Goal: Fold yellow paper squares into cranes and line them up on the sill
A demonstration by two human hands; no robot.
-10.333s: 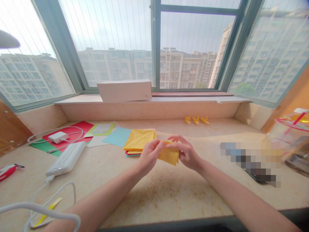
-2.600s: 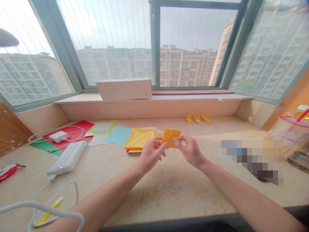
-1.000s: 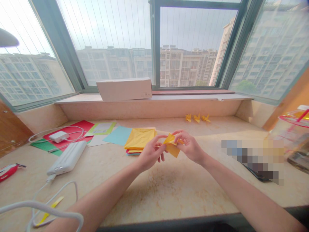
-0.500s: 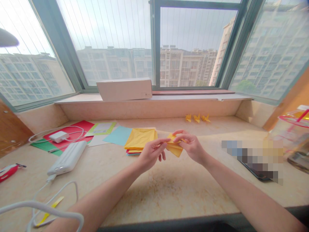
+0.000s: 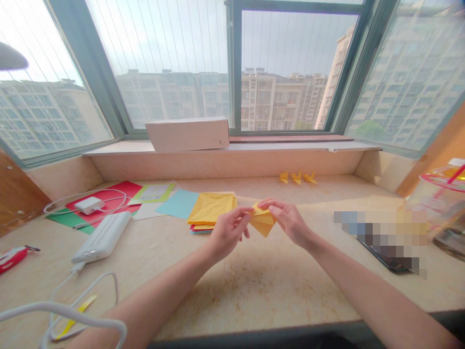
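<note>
A small folded sheet of yellow origami paper [image 5: 264,227] is held above the counter between my hands, one corner pointing down. My left hand [image 5: 229,229] pinches its left edge between thumb and fingers. On the other side, my right hand [image 5: 290,220] has its fingers closed along the top and right edge; the fingertips partly cover the folds. Just left of the paper lies a stack of coloured sheets [image 5: 211,208], yellow on top. Several small yellow paper cranes [image 5: 297,177], or similar folded birds, stand in a row at the back of the counter.
Loose coloured sheets [image 5: 178,203], a charger [image 5: 88,205] and a white power bank [image 5: 103,240] with cables lie left. A red-handled tool [image 5: 12,259] is at far left. At right are a partly blurred phone [image 5: 388,264] and a plastic container [image 5: 432,203]. A white box [image 5: 187,134] rests on the sill.
My right hand's fingers have shifted slightly over the paper's top edge and lie flatter, showing more of the folded sheet. My left hand keeps its pinch almost in place.
</note>
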